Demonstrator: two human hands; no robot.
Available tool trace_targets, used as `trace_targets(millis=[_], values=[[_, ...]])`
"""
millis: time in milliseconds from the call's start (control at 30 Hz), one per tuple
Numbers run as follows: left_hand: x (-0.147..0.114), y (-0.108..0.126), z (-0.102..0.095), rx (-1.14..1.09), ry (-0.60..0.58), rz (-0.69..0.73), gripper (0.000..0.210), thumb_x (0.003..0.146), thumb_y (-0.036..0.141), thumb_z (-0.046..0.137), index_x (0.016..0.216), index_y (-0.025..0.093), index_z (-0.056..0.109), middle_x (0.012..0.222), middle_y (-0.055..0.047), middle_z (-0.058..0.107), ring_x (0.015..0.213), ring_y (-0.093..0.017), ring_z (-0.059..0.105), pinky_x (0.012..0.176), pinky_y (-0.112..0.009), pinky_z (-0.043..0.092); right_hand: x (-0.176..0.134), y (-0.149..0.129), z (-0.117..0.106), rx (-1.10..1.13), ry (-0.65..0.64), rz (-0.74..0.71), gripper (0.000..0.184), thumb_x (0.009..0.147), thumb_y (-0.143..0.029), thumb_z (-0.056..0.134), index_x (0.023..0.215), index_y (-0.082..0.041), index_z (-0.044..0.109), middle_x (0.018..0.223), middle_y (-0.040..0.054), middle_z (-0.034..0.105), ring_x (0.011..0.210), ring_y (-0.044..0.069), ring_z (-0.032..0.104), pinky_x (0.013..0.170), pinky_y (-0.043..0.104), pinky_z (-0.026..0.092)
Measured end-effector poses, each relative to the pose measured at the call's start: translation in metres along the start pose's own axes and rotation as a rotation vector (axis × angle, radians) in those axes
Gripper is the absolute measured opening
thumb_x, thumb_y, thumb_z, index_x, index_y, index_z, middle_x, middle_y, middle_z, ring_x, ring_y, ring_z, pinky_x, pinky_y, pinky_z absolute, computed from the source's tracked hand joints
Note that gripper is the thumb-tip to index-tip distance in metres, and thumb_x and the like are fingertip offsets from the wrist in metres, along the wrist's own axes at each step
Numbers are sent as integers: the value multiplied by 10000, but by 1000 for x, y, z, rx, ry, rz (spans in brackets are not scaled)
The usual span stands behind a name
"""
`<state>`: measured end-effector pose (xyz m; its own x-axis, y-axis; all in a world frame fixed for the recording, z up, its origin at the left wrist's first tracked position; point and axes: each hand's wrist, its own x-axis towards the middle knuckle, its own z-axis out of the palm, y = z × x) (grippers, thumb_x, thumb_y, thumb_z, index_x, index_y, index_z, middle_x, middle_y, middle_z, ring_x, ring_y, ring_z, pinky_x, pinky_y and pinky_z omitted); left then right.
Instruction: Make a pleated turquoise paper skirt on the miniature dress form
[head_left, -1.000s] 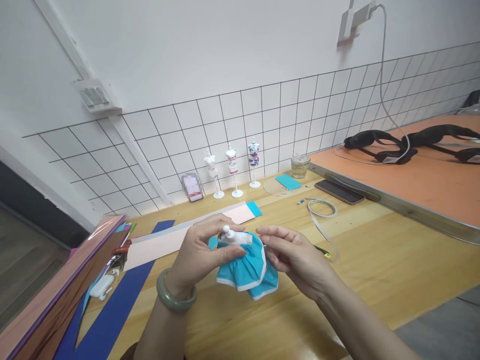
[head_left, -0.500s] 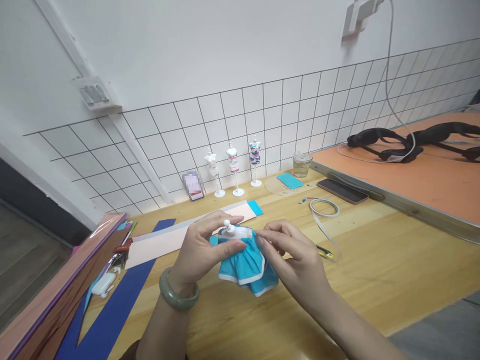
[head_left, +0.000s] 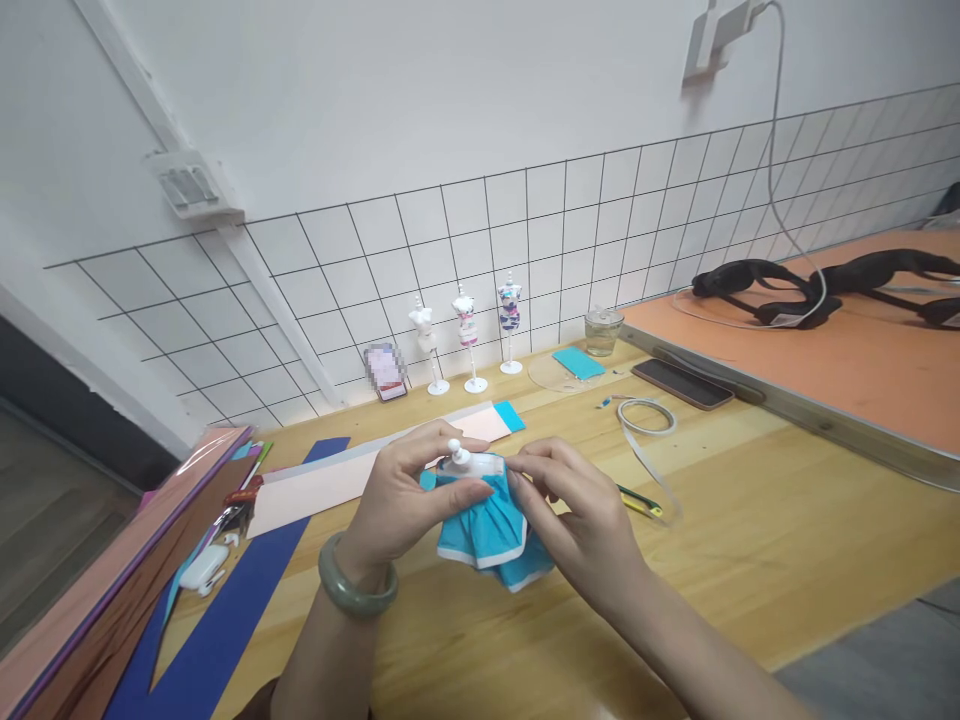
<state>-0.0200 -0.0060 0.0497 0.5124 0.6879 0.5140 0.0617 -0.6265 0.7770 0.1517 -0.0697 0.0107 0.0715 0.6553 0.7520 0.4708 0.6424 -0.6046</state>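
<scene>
My left hand (head_left: 416,485), with a green bangle on its wrist, is wrapped round a small white mannequin (head_left: 459,456) tipped toward me. A blue pleated doll's skirt (head_left: 484,530) with white trim hangs about the mannequin, and my left thumb presses on its upper edge. The thumb and forefinger of my right hand (head_left: 574,500) pinch the skirt's top corner on the right side. The fingertips hide exactly what lies between them. Three small mannequins on stands line the back, the rightmost one (head_left: 510,310) patterned in purple and white.
Behind my hands lie a pale pink strip (head_left: 315,492) and a dark blue sheet (head_left: 255,590). To the right are a cutter (head_left: 640,503), a white tape roll (head_left: 646,413), a phone (head_left: 682,383) and a glass cup (head_left: 602,332). An earbud case (head_left: 204,568) lies left.
My right hand has shifted slightly left, closer to the skirt, and more of the cutter behind it shows. My left hand and the mannequin stay almost still.
</scene>
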Motion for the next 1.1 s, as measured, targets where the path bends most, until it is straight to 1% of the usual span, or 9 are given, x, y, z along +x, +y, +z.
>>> trace_targets(millis=[267,367,500,633,700,767,867,967,1100], values=[[1,-2,1,41,22,-10,331,709,352,759,1008,214,733,882,-73,682,845,-206,623,718,-299,517,-2,5,-1,7,-24,11,193,890,-149,505,988,-218,655,844,54,611,741,156,584,621,283,464],[-1,-5,2,53,61,-51,405,689,367,772,1064,228,712,923,-72,700,875,-219,635,750,-312,526,-4,4,-6,42,-7,74,182,889,-185,523,1000,-232,658,859,58,624,763,169,586,642,295,465],[-3,-9,2,35,72,-89,435,699,340,770,1117,259,680,1062,-64,695,964,-228,637,828,-323,522,-8,1,-12,186,12,315,123,863,-311,583,843,-227,672,838,55,646,790,190,593,678,306,472],[-3,-10,5,41,83,-89,438,716,319,758,1140,267,661,1133,-65,678,1013,-224,627,871,-334,516,-11,-3,-11,462,-6,681,262,787,-455,659,826,-197,672,741,37,654,566,126,543,514,258,436],[-3,-10,7,38,99,-73,428,719,322,754,1132,250,664,1153,-79,671,1022,-231,624,865,-339,522,-10,-5,-9,564,-11,790,340,734,-493,700,872,-183,679,699,28,657,467,89,488,442,234,384],[-3,-9,8,39,110,-65,395,724,326,748,1102,235,677,1157,-87,670,1025,-236,623,857,-339,526,-10,-6,-9,597,-30,853,426,696,-511,729,951,-173,685,587,1,620,408,75,451,409,222,342],[-2,-9,9,55,115,-77,352,733,326,741,1068,230,692,1129,-83,682,1015,-235,628,862,-341,522,-10,-7,-8,599,-58,912,538,672,-522,746,1059,-156,669,406,-60,487,357,85,431,389,213,311],[-2,-10,9,51,122,-67,330,728,326,745,1040,229,699,1125,-80,684,1009,-234,630,872,-346,516,-11,-7,-7,654,15,956,589,635,-506,778,1096,-161,652,374,-76,468,347,82,432,392,209,334],[-1,-10,10,36,125,-41,335,723,319,750,1040,226,695,1132,-84,680,1008,-234,631,878,-351,512,-11,-8,-4,800,65,1006,538,614,-450,814,1049,-170,667,372,-87,452,351,56,405,396,189,337]])
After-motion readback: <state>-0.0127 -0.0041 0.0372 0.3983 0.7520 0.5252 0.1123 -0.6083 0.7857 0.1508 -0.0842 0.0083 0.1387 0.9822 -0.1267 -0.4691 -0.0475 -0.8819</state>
